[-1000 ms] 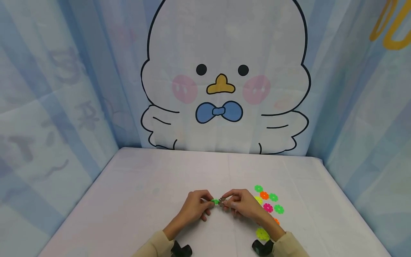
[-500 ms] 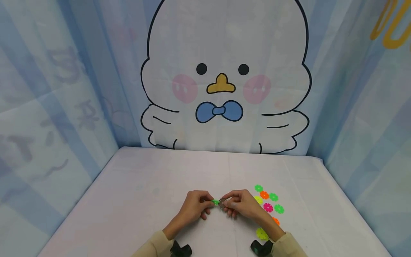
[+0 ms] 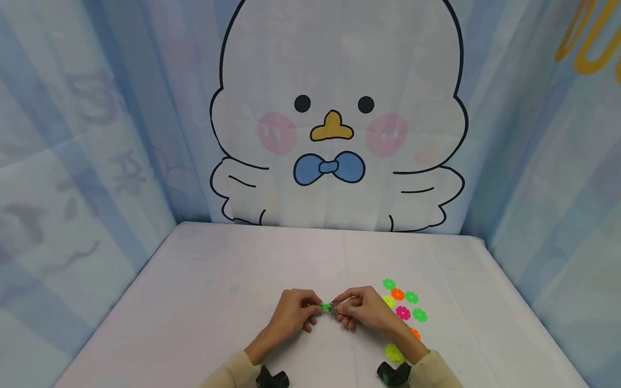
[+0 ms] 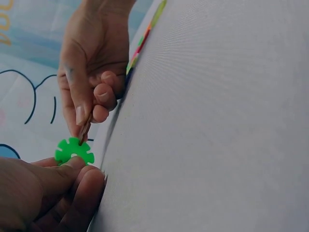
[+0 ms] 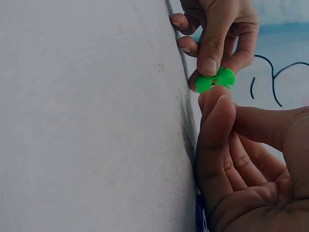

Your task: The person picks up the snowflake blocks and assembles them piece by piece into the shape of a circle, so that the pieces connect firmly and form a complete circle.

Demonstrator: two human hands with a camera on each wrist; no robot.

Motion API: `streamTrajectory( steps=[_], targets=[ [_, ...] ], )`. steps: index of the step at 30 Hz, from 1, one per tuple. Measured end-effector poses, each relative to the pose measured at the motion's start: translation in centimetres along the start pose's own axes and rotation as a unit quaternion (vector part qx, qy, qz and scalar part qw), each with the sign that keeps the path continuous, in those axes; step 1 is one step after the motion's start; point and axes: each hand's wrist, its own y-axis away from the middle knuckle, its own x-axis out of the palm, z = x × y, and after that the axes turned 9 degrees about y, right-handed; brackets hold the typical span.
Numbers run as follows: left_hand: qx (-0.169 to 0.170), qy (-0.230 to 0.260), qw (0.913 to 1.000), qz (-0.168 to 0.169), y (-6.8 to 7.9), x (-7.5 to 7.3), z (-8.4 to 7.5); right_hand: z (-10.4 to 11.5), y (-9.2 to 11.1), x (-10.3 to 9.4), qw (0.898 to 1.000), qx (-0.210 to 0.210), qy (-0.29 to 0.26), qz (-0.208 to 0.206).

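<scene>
In the head view, my left hand (image 3: 295,311) pinches a bright green notched disc (image 3: 325,306) between thumb and index finger. Opposite it, my right hand (image 3: 361,308) holds a brown-grey notched disc (image 3: 333,307) by thumb and fingertips. From the left wrist, the brown disc (image 4: 85,130) shows edge-on, its lower end right at a notch on the rim of the green disc (image 4: 74,148). In the right wrist view, the right fingertips (image 5: 219,99) hide the brown disc and overlap the lower edge of the green one (image 5: 223,77).
To the right lie several loose notched discs, among them a pink disc (image 3: 403,313), a green disc (image 3: 420,315) and an orange disc (image 3: 398,294). A yellow disc (image 3: 394,353) lies partly beside the right forearm. A white cloth covers the table (image 3: 233,269); printed curtains stand around it.
Both hands stay nearly in place, the two discs held edge to edge throughout. The right hand's lower fingers have shifted slightly, and the brown disc's tilt differs a little.
</scene>
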Motion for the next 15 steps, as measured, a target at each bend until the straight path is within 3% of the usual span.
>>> streamTrajectory(
  steps=[15],
  targets=[
    [0.022, -0.002, 0.9997, -0.009, 0.11, 0.39, 0.18, 0.01, 0.0, -0.26, 1.0, -0.005, -0.01, 0.013]
  ],
)
